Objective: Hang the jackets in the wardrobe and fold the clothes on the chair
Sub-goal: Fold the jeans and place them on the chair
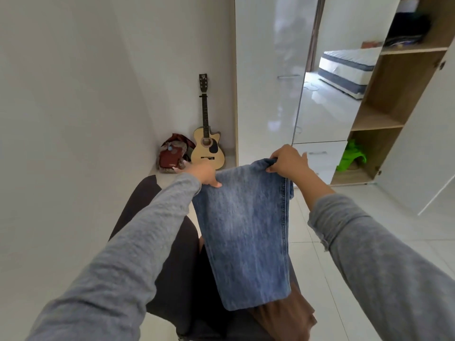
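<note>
You held the blue jeans (246, 230) up above the dark chair (177, 279), left hand (205, 174) pinching one top corner, right hand (288, 161) with fingers curled round the other. A brown garment (283, 316) lay beneath. Ahead, an acoustic guitar (208, 143) and a red bag (173, 153) stood beside the white wardrobe (268, 70).

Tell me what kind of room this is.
Most likely a bedroom in a home: a tall white wardrobe with open wooden shelves, a mattress lying on the floor, and an acoustic guitar leaning in the corner.
</note>
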Motion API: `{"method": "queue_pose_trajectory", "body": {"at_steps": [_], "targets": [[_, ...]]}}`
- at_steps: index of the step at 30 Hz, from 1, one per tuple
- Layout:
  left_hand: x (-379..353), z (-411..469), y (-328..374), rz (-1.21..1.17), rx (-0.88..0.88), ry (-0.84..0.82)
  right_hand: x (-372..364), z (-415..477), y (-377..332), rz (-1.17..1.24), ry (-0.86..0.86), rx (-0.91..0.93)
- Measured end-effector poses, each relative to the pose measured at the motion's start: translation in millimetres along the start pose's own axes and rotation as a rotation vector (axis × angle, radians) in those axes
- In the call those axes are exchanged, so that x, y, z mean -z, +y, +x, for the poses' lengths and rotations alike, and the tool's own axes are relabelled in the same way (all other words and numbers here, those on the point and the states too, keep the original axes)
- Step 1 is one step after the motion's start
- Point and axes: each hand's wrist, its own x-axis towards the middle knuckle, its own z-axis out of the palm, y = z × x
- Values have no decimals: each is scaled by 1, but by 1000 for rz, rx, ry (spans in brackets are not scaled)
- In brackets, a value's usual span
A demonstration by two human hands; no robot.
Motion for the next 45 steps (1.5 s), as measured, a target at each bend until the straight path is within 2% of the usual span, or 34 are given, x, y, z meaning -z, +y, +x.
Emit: {"method": "queue_pose_trajectory", "body": {"at_steps": [4,9,15,20,23,26,28,33,35,38,41,45], "targets": [[-19,-8,-3,-29,-130,77,-5,-7,7,36,-69,-36],[-32,-10,-6,3,-239,199,-15,-9,15,166,-65,-72],[-32,18,2,-69,-241,349,-16,22,17,217,-5,-73],[-20,59,7,-193,-160,408,-18,70,9,263,60,-53],[-6,80,13,-288,-101,465,-15,98,5,302,135,-27],[5,91,20,-379,-78,615,-11,116,1,334,228,23],[10,93,23,-392,-98,710,-8,120,-3,370,316,54],[-12,78,18,-345,-189,889,-31,93,8,282,582,143],[-48,64,5,-309,-248,888,-57,63,24,290,580,147],[-142,30,-20,-217,-346,805,-120,-1,63,258,475,158],[-240,-10,-46,-214,-353,609,-190,-71,99,249,292,123],[-336,-54,-61,-93,-337,263,-261,-150,140,224,-22,51]]}}
